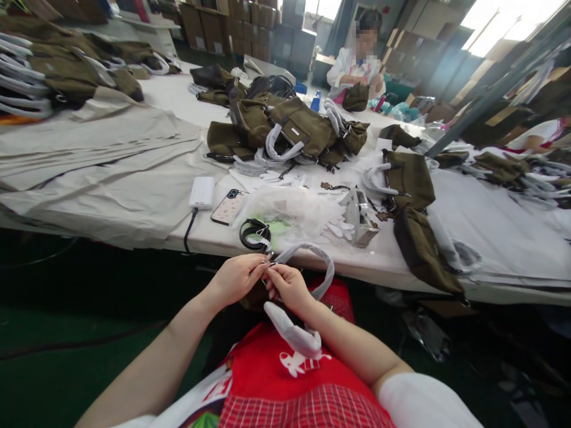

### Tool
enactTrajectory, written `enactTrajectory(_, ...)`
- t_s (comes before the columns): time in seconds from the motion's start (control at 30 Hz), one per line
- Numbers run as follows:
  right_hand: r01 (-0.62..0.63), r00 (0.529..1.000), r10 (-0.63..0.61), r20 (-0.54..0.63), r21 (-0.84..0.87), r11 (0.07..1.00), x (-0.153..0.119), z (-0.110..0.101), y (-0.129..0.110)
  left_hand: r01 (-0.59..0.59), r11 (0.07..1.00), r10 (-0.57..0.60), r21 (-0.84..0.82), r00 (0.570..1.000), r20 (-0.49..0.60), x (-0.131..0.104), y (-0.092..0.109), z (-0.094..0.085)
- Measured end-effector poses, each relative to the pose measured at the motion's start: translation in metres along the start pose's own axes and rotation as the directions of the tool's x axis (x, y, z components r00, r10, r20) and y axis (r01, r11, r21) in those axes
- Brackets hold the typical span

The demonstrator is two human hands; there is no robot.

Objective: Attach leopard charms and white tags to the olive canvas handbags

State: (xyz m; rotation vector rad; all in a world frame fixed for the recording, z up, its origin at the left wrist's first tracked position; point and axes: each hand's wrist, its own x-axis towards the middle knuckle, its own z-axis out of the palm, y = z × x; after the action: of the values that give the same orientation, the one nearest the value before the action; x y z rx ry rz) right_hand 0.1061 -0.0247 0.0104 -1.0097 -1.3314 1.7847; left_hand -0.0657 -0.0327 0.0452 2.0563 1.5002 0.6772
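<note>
The table (214,235) spans the frame's middle. Near its front edge, left of centre, a power bank (203,192) lies left of a smartphone (224,208); right of both lies a plastic bag (294,205), with a coiled strap (246,240) before it. Behind sits a handbag heap (307,128), with a handbag stack (66,65) at upper left and cardboard boxes (250,27) at top. At lower centre, before the table, the left grip (238,276) and right grip (288,286) meet at a bag fitting (269,256).

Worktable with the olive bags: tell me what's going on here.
The person's left hand and right hand meet before the table, pinching a small part too hidden to identify. Grey-wrapped handles loop beside the right hand. Olive bags lie piled on the table; across it, a co-worker handles another bag.
</note>
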Motion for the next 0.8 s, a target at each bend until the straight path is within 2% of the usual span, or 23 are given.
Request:
enactTrajectory(0.1,-0.009,1.000,0.009,0.003,-0.008,1.000,0.000,0.000,0.000,0.011,0.995,-0.016,-0.102,0.999,-0.049,-0.001,-0.002,0.004)
enactTrajectory(0.3,-0.044,0.999,0.044,0.018,0.001,0.999,-0.002,0.002,-0.003,0.106,0.922,-0.169,-0.371,0.976,-0.139,-0.003,-0.005,0.011)
enactTrajectory(0.5,-0.087,0.995,0.086,0.041,0.013,0.996,-0.002,0.004,-0.005,0.185,0.842,-0.288,-0.507,0.948,-0.132,-0.004,-0.002,0.012)
enactTrajectory(0.7,-0.135,0.991,0.134,0.022,0.028,0.990,0.000,0.006,-0.008,0.159,0.775,-0.304,-0.612,0.942,-0.139,-0.008,-0.002,0.010)
enactTrajectory(0.8,-0.128,0.992,0.128,0.007,0.014,0.992,0.000,0.009,-0.007,0.176,0.723,-0.323,-0.668,0.941,-0.102,-0.008,-0.001,0.007)
